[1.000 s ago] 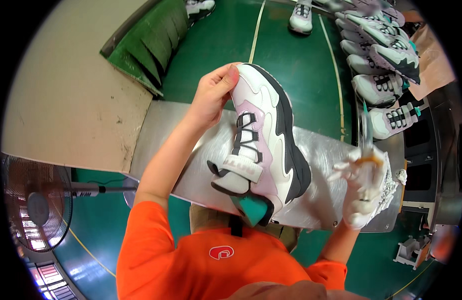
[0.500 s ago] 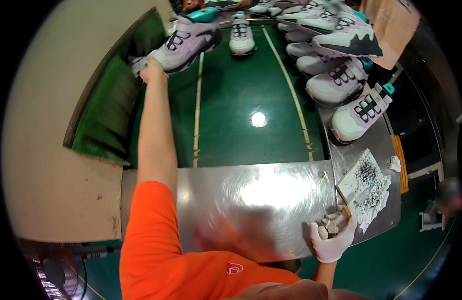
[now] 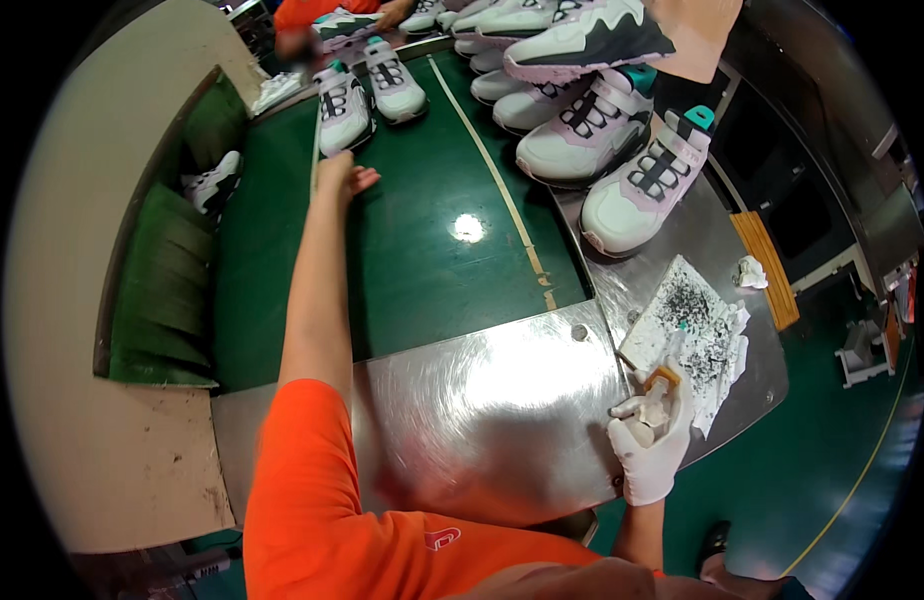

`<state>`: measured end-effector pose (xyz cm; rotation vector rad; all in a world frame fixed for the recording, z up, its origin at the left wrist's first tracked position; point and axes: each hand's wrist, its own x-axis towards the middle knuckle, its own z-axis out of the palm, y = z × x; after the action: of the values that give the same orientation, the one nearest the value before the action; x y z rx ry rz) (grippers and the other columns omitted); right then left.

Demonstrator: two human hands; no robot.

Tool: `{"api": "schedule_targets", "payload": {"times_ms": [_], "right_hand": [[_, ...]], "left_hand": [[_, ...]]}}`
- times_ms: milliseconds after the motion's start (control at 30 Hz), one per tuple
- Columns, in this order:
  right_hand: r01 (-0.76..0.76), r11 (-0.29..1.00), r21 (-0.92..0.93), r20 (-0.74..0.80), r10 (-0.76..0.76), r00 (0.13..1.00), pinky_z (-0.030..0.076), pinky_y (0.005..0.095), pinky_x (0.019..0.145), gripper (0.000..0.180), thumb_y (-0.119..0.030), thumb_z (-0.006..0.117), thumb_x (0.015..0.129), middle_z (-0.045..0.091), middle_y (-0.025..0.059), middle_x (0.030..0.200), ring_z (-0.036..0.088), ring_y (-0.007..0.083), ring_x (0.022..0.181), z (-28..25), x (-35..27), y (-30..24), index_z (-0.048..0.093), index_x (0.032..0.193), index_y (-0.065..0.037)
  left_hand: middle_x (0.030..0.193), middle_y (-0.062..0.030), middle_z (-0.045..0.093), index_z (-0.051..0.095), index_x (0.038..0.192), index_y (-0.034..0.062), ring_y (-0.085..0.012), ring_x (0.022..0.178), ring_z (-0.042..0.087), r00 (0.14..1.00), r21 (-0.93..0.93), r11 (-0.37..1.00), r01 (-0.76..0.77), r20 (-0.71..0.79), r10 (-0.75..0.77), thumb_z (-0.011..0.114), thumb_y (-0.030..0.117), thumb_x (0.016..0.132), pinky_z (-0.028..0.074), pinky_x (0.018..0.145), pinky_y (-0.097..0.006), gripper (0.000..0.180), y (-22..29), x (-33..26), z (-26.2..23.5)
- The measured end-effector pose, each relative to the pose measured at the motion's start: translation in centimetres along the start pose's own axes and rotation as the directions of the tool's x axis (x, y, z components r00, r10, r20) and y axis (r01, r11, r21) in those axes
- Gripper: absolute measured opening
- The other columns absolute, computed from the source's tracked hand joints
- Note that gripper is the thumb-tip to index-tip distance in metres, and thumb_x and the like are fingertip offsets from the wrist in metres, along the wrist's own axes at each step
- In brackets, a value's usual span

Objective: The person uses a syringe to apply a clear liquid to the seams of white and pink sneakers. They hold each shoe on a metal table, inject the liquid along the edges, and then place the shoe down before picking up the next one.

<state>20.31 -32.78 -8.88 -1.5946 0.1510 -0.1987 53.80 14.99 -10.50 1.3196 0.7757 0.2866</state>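
Note:
My bare left hand [image 3: 344, 180] reaches far over the green belt, at the toe of a white and lilac sneaker [image 3: 344, 118]. Its fingers are apart, stretching right, and they grip nothing; whether they still touch the toe I cannot tell. That sneaker stands upright beside a matching sneaker [image 3: 395, 85]. At the lower right, my white-gloved right hand [image 3: 654, 440] is closed round a pale, partly clear tool with an amber-brown collar [image 3: 662, 378]. The fingers hide much of it, so its kind is unclear. Beside that hand lies a black-speckled white sheet [image 3: 687, 320].
Piled sneakers [image 3: 572, 105] line the right side, with a single sneaker [image 3: 650, 185] on the metal ledge. Another shoe [image 3: 217, 185] lies by the green flaps [image 3: 162, 290] at left. A metal plate [image 3: 482, 400] borders the belt. A co-worker's hand [image 3: 394, 14] shows at the back.
The sneaker that my left hand held by the toe now stands on the belt, and the fingers have loosened. A shoe shows by the left flaps. My view has turned; the right hand keeps its grip.

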Motion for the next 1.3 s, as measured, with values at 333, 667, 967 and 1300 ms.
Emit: {"api": "schedule_targets", "payload": {"times_ms": [333, 667, 967, 1300], "right_hand": [[0.138, 0.990, 0.005, 0.041, -0.138, 0.990, 0.047, 0.0206, 0.066, 0.082, 0.002, 0.078, 0.069, 0.054, 0.0066, 0.107, 0.051, 0.0073, 0.075, 0.1, 0.5, 0.4, 0.036, 0.139, -0.002], [0.044, 0.989, 0.140, 0.134, -0.063, 0.989, 0.044, 0.0308, 0.098, 0.088, -0.009, 0.085, 0.070, 0.051, 0.0153, 0.130, 0.052, 0.0196, 0.114, -0.9, 1.6, 1.7, 0.035, 0.141, 0.005], [0.085, 0.989, 0.119, 0.205, -0.108, 0.973, 0.047, 0.0291, 0.090, 0.066, -0.001, 0.079, 0.073, 0.054, 0.0109, 0.120, 0.054, 0.0160, 0.102, 0.1, 1.1, 0.8, 0.045, 0.129, -0.001], [-0.014, 0.991, -0.136, 0.238, 0.047, 0.970, 0.047, 0.0246, 0.082, 0.067, -0.004, 0.074, 0.071, 0.054, 0.0071, 0.112, 0.054, 0.0135, 0.097, -6.0, -1.4, -2.8, 0.047, 0.132, -0.002]], "left_hand": [[0.124, -0.0236, 0.058, 0.047, 0.134, -0.0022, -0.0323, 0.094, 0.069, 0.521, 0.352, 0.927, 0.128, 0.772, -0.365, 0.059, 0.047, 0.094, 0.062, 0.076, -0.039, 0.065, -6.1, -28.8, 17.6], [0.127, -0.0198, 0.057, 0.046, 0.134, -0.0053, -0.0335, 0.095, 0.068, 0.757, -0.002, 0.983, 0.183, 0.638, -0.139, 0.056, 0.028, 0.097, 0.061, 0.082, -0.037, 0.051, -7.4, -37.2, 1.4], [0.120, -0.0193, 0.062, 0.050, 0.128, -0.0009, -0.0290, 0.116, 0.060, 0.683, -0.107, 0.799, 0.592, 0.592, -0.427, 0.049, 0.043, 0.101, 0.053, 0.095, -0.042, 0.052, -11.2, -55.1, -14.6], [0.138, -0.0109, 0.050, 0.045, 0.138, 0.0078, -0.0391, 0.132, 0.041, 0.233, 0.373, -0.468, -0.801, 0.915, 0.330, 0.086, 0.027, 0.060, 0.019, 0.114, -0.061, 0.091, 3.0, -44.1, -12.6]]}}
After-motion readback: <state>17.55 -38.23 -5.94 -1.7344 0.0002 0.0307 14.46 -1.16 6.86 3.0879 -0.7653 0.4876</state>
